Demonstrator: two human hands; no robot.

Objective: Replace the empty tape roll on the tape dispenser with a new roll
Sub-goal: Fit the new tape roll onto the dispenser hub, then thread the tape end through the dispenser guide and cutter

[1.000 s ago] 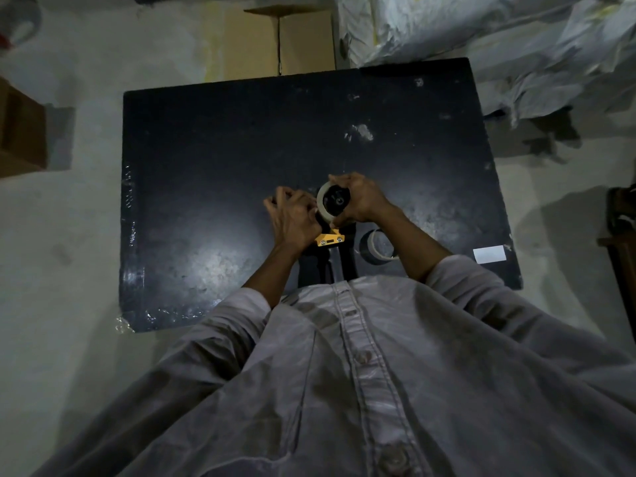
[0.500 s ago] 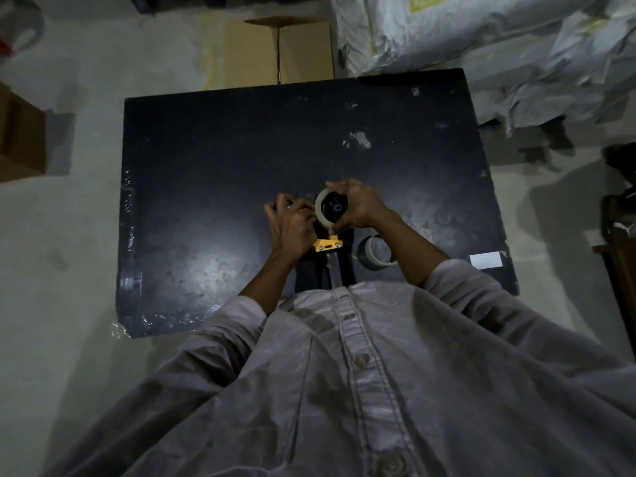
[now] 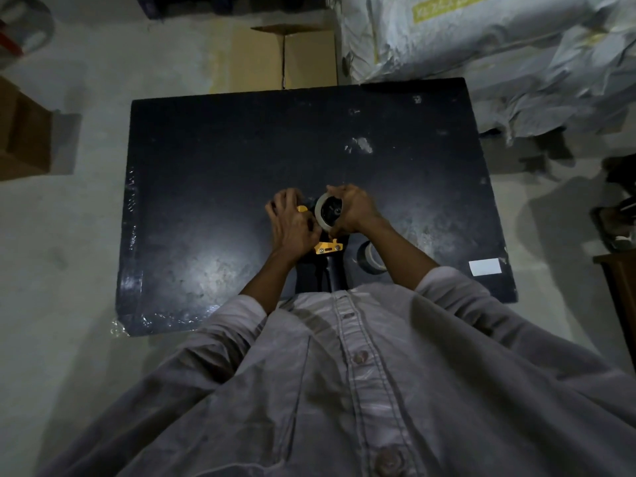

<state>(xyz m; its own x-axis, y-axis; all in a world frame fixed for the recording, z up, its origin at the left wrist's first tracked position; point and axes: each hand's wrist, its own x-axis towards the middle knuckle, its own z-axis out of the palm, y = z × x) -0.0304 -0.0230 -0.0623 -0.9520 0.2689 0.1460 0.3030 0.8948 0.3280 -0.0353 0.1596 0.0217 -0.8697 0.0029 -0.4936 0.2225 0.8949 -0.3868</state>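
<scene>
**Both hands on the dispenser, roll at the hub**

The right hand [image 3: 354, 210] curls around the tape roll [image 3: 322, 215], fingers over its top, thumb beneath, at the hub of the yellow-and-black tape dispenser [image 3: 327, 251] over the black table [image 3: 206, 187]. The left hand [image 3: 292, 223] grips the dispenser's body, knuckles up. A second roll [image 3: 370, 261] lies beside the right forearm. Compared with half a second earlier, both hands hold almost the same grips.

left hand [image 3: 292, 224] shifted farther over the dispenser's yellow part [image 3: 327, 247], more of it exposed below the knuckles than before
</scene>
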